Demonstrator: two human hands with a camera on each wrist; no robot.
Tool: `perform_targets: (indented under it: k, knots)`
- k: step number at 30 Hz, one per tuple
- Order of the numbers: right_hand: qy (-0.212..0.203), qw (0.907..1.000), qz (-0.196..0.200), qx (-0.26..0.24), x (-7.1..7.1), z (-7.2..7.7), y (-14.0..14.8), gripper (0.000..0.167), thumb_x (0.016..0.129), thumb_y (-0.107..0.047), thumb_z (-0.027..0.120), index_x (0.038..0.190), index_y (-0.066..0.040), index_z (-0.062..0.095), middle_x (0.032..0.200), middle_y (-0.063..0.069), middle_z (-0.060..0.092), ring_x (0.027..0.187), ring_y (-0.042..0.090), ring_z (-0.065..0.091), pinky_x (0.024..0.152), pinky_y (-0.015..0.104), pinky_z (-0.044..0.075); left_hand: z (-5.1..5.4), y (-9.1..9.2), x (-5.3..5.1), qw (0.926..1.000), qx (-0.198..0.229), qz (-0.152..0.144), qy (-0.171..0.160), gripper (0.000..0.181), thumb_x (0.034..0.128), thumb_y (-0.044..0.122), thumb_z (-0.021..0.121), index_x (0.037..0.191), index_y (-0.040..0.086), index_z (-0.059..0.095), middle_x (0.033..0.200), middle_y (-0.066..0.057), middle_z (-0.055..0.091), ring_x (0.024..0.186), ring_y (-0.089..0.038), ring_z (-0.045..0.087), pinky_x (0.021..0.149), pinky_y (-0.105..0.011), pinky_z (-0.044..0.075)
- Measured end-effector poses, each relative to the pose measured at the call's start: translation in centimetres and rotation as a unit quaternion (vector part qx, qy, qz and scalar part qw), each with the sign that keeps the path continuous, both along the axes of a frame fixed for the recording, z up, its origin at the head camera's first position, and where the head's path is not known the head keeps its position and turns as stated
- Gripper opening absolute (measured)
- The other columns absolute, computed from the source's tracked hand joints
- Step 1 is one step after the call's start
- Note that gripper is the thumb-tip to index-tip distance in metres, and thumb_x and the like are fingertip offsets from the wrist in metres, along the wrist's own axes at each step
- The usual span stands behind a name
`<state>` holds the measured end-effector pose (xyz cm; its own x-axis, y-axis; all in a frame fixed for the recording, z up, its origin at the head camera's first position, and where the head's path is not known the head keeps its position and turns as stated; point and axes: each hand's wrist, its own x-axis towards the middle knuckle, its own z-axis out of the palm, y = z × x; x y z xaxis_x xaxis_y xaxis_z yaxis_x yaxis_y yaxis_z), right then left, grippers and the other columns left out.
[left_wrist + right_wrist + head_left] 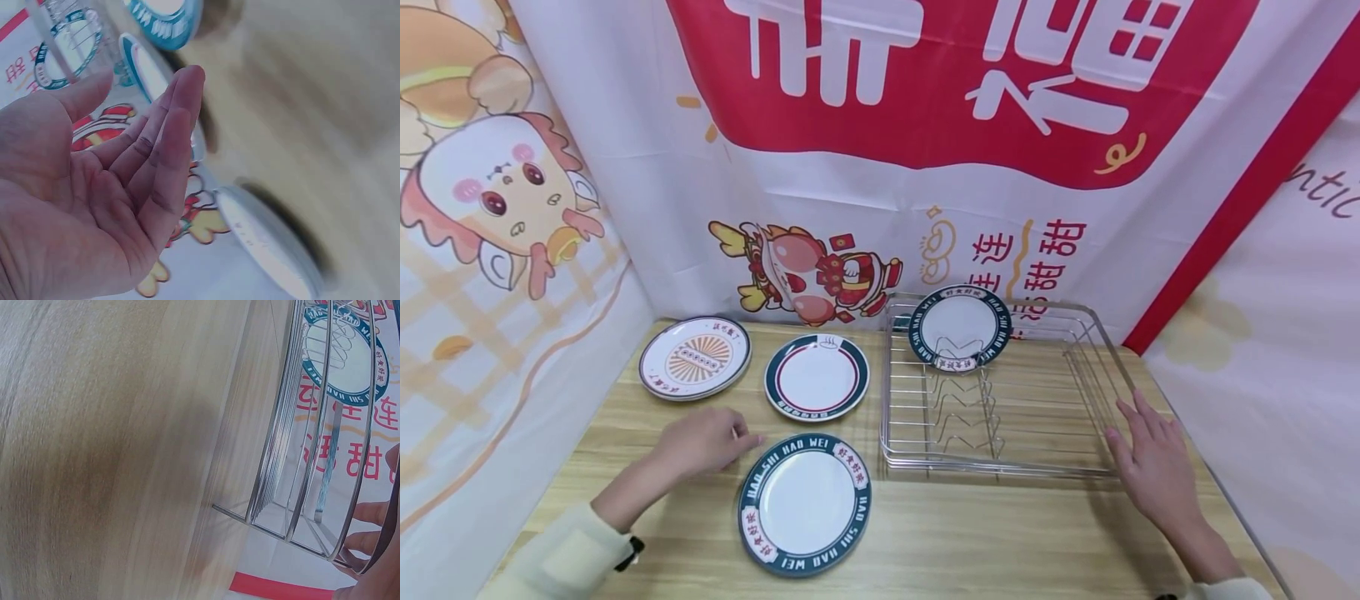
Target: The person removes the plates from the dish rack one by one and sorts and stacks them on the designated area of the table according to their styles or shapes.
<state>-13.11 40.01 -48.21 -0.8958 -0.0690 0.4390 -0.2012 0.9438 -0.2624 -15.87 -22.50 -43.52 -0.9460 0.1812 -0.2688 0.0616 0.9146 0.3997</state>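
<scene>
My left hand (703, 442) hovers over the table with fingers loosely bent and nothing in them, left of a large white plate (808, 504) with a dark green lettered rim. Behind that plate lies a white plate (817, 377) with a green edge and red ring. Farther left, an orange sunburst plate (696, 358) seems stacked on another. A wire dish rack (1000, 462) stands on the right, and a green-rimmed plate (961, 327) leans upright in its back left slots. At the rack's right front corner my right hand (1153, 467) grips the rim, fingers curled over it in the right wrist view.
The wooden table (970, 542) ends at a printed cloth backdrop (820, 192) behind and cloth walls on both sides. Low wire dividers (962, 417) run front to back inside the rack's left half.
</scene>
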Motion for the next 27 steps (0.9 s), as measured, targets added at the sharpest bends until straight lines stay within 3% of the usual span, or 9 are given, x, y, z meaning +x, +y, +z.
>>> perform_targets:
  k: [5,10,17,22,25,27]
  knots:
    - [0.001,1.0,0.0,0.001,0.0,0.1,0.0,0.052,0.111,-0.028,0.051,0.146,0.01,0.05,0.16,0.036,0.038,0.14,0.058,0.04,0.124,0.07,0.014,2.3,1.3,-2.1,0.9994,-0.001,-0.021,0.029,0.031,0.1026,0.043,0.069,0.094,0.014,0.074,0.067,0.002,0.062,0.061,-0.017,0.056,0.056,-0.032,0.044]
    - [0.009,1.0,0.003,0.0,0.0,0.1,0.0,0.051,0.11,-0.027,0.052,0.145,0.01,0.051,0.159,0.036,0.039,0.139,0.058,0.041,0.123,0.07,0.016,4.1,3.1,-4.7,0.9959,0.016,-0.038,0.08,0.031,0.102,0.041,0.071,0.106,0.011,0.076,0.075,0.001,0.067,0.066,-0.017,0.058,0.058,-0.031,0.047]
    - [0.014,0.9999,0.003,-0.006,0.1,0.1,0.2,0.05,0.109,-0.026,0.054,0.145,0.01,0.052,0.159,0.036,0.039,0.138,0.058,0.042,0.124,0.069,0.015,5.4,6.8,-8.9,0.9858,0.082,-0.078,0.124,0.039,0.1042,0.036,0.069,0.13,0.007,0.069,0.118,-0.012,0.075,0.104,-0.027,0.071,0.086,-0.041,0.062]
    - [0.023,0.9997,0.006,-0.007,0.0,0.0,0.2,0.049,0.108,-0.024,0.055,0.144,0.01,0.053,0.157,0.036,0.041,0.136,0.059,0.043,0.125,0.068,0.014,6.1,9.9,-12.0,0.9767,0.135,-0.095,0.137,0.041,0.1036,0.032,0.071,0.136,0.007,0.066,0.128,-0.012,0.072,0.118,-0.03,0.069,0.099,-0.047,0.058]
    - [0.023,0.9997,0.009,-0.008,-0.1,0.0,0.2,0.049,0.108,-0.023,0.056,0.144,0.01,0.053,0.157,0.037,0.041,0.136,0.059,0.043,0.125,0.068,0.014,6.6,11.5,-13.7,0.9753,0.142,-0.101,0.135,0.047,0.1035,0.035,0.071,0.14,0.007,0.063,0.134,-0.012,0.07,0.123,-0.031,0.068,0.113,-0.065,0.042]
    - [0.02,0.9997,0.01,-0.009,-0.1,-0.1,0.2,0.049,0.108,-0.024,0.056,0.144,0.01,0.053,0.157,0.037,0.041,0.137,0.059,0.042,0.125,0.067,0.014,6.8,12.7,-15.0,0.9739,0.143,-0.112,0.136,0.051,0.1033,0.037,0.071,0.142,0.006,0.062,0.137,-0.014,0.069,0.125,-0.032,0.066,0.114,-0.068,0.038]
